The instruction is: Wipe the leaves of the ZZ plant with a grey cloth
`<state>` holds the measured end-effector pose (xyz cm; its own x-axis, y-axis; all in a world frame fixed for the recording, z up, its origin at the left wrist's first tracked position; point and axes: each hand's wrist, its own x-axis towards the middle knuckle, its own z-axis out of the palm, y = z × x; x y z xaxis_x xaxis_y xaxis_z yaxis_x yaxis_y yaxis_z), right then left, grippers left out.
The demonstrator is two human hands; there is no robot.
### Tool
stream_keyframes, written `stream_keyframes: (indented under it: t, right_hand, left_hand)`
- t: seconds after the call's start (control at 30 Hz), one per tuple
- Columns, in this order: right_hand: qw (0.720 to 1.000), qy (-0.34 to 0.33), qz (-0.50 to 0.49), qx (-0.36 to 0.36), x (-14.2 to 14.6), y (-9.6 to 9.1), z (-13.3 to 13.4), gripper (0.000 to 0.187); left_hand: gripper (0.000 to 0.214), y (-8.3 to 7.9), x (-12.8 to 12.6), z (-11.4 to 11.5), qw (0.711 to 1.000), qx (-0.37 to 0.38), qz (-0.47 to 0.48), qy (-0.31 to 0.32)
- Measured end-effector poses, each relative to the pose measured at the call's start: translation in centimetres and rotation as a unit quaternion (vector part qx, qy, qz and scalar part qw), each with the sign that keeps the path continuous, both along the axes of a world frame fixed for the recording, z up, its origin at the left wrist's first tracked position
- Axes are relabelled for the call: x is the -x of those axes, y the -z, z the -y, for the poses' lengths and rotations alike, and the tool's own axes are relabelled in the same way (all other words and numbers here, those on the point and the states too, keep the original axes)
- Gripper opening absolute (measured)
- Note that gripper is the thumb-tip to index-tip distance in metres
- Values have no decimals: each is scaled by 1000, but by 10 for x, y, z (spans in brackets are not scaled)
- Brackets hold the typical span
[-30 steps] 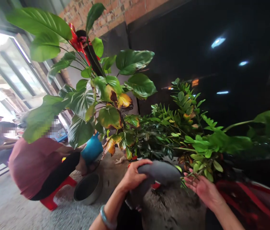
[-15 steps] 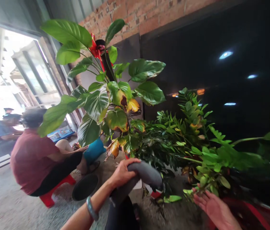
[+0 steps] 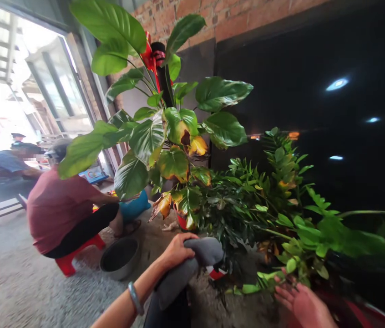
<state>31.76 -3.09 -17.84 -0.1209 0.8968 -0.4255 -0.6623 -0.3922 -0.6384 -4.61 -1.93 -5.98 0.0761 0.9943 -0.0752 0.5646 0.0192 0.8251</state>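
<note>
My left hand (image 3: pixel 178 251), with a bangle at the wrist, has its fingers wrapped over a grey, soft-looking piece of cloth (image 3: pixel 209 251) with a rounded end. Part of the cloth drapes down below the hand, over my dark trouser leg (image 3: pixel 167 314). At the lower right, my right hand (image 3: pixel 301 298) is palm up with its fingers spread and nothing in them. Its fingertips are close to the low green leaves (image 3: pixel 291 265) of a potted plant; whether they touch cannot be made out.
A tall broad-leaved plant (image 3: pixel 148 136) with browned leaves stands ahead. Bushy plants (image 3: pixel 240 187) line the dark glossy panel (image 3: pixel 281 91). To the left, a person in a red shirt (image 3: pixel 61 205) sits on a red stool (image 3: pixel 76 255) beside a dark basin (image 3: pixel 120 259); others sit beyond.
The view has shifted left, so plants and people appear further right. My left hand stays on the grey cloth, whose rounded end has dipped slightly. My right hand remains spread near the leaves.
</note>
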Motion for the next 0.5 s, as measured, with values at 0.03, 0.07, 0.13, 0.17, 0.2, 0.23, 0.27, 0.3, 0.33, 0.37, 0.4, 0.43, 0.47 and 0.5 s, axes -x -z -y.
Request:
stream_keyframes:
  t: [0.03, 0.07, 0.13, 0.17, 0.2, 0.23, 0.27, 0.3, 0.33, 0.37, 0.4, 0.43, 0.47, 0.5]
  right_hand:
    - [1000, -11, -1, -5, -2, 0, 0, 30]
    - [1000, -26, -5, -12, -2, -2, 0, 29]
    - [999, -48, -15, -20, -1, -6, -1, 28]
    - [999, -45, -19, -18, 0, -9, -1, 29]
    - [999, -34, -20, -16, 2, -11, -1, 29]
    - [1000, -21, -19, -13, 5, -12, -1, 30]
    - [1000, -16, -17, -11, 6, -13, -1, 31]
    - [1000, -12, -15, -12, 8, -13, -1, 33]
    - [1000, -14, -13, -12, 9, -13, -1, 34]
    - [1000, -14, -12, -11, 9, -12, 0, 36]
    - [1000, -10, -11, -6, 8, -11, 1, 37]
    - [1000, -1, -10, 2, 7, -11, 2, 36]
    - [1000, 9, -8, 12, 6, -12, 3, 35]
    - [1000, 19, -7, 22, 5, -14, 4, 33]
  left_hand:
    - [43, -13, 5, -2, 999, -33, 4, -19]
    - [42, -28, 10, -6, 996, -75, 7, -45]
    - [41, -53, 14, -20, 983, -158, 12, -98]
    - [42, -61, 13, -27, 975, -186, 13, -121]
    - [43, -64, 11, -35, 969, -201, 14, -140]
    - [45, -63, 6, -41, 967, -205, 13, -152]
    - [48, -58, 0, -46, 967, -199, 8, -158]
    - [51, -48, -6, -47, 970, -184, -3, -159]
    - [53, -37, -11, -47, 976, -159, -21, -150]
    - [54, -25, -16, -43, 982, -129, -42, -131]
    - [54, -14, -19, -38, 988, -98, -61, -105]
    - [53, -6, -20, -31, 992, -70, -73, -72]
    - [50, -1, -18, -25, 995, -50, -76, -40]
    - [48, -1, -15, -20, 996, -41, -72, -18]
